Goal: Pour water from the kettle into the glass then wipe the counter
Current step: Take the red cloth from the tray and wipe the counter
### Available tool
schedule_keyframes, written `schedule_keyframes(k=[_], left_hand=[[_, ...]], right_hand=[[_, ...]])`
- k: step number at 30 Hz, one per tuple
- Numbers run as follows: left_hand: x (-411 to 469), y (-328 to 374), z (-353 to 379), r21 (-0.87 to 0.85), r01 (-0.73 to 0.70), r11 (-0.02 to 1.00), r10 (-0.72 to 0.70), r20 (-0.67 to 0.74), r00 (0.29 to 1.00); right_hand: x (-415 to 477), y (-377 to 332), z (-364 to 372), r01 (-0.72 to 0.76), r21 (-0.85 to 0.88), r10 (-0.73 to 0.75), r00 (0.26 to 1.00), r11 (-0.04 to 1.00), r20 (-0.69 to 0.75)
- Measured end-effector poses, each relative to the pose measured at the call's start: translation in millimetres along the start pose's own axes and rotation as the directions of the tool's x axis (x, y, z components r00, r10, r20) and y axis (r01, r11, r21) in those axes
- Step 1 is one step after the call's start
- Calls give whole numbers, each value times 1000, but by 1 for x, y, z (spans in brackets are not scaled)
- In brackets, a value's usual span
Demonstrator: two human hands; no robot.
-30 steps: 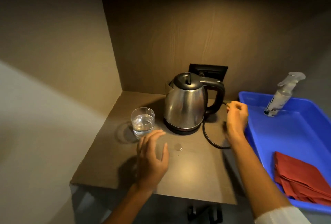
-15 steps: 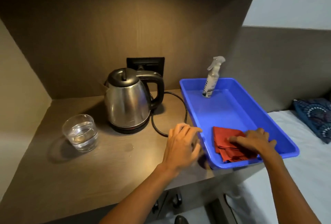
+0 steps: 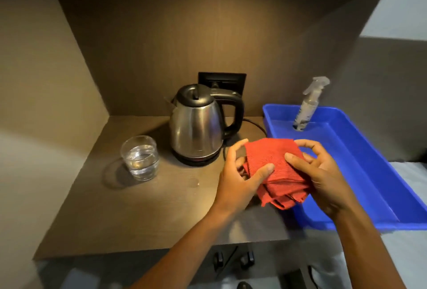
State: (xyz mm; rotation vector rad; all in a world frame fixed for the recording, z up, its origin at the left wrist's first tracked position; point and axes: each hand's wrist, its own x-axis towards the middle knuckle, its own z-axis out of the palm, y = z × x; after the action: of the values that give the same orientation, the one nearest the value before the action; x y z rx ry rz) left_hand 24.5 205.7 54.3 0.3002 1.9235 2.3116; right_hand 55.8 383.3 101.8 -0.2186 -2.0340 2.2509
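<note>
A folded red cloth is held in the air between the kettle and the blue tray, above the counter's right part. My left hand grips its left side with thumb on top. My right hand grips its right side. The steel kettle with a black lid and handle stands upright on its base at the back of the brown counter. A clear glass about half full of water stands left of the kettle. A small water drop lies on the counter in front of the kettle.
A blue plastic tray sits at the counter's right end with a spray bottle upright in its far corner. The kettle's black cord runs behind it to a wall socket. Walls close in the left and back.
The red cloth has been lifted out of the blue tray by my right hand, and my left hand has come over and taken hold of it too. The view has shifted.
</note>
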Motion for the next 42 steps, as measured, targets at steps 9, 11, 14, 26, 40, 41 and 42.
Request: schedule_keyframes(k=[9,11,14,26,40,41,42], left_hand=[[-58,-17,-125,800,-26,599,471,-326,820],[-61,-20,-155,820,-7,572,571,-392,721],[-51,-17,-187,766,66,640,500,-479,721],[5,-25,-211,608,217,764,225,-565,794],[-48,16,-246,620,159,769,377,-639,670],[-54,19,-248,611,157,776,373,-645,666],[-59,20,-249,608,148,780,379,-647,662]], right_hand=[[-19,113,83,368,-904,-148,928,220,342],[-23,132,91,362,-922,-112,931,136,348],[-17,138,101,315,-940,-112,947,129,302],[7,139,168,462,-875,-74,887,143,456],[57,146,284,524,-839,4,848,145,530],[61,144,292,553,-820,13,828,148,560],[63,142,297,597,-791,18,797,134,604]])
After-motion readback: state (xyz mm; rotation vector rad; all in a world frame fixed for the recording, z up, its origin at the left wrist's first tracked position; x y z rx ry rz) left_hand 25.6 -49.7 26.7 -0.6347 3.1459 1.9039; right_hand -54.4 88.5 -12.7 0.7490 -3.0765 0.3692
